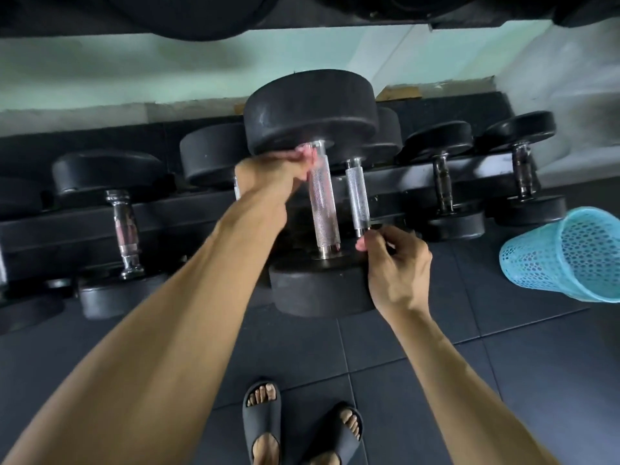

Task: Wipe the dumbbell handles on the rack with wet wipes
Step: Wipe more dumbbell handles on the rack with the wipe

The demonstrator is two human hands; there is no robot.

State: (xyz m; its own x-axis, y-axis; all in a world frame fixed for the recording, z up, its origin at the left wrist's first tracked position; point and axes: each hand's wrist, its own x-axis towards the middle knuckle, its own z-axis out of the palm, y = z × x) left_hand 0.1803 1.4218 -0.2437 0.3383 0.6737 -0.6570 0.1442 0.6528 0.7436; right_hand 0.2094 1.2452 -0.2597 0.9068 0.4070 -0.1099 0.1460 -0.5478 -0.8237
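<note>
The big dumbbell lies on the rack. The left hand grips its handle's far end; the right hand, near end, pinches something small (a wipe? cannot tell). Rolling the heavy dumbbell forward risks dropping it onto the sandalled feet below.

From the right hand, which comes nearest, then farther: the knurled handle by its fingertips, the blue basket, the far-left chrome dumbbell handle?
1. Knurled handle, just above the right hand.
2. Blue basket, off to the right.
3. Chrome dumbbell handle, far left on the rack.
</note>
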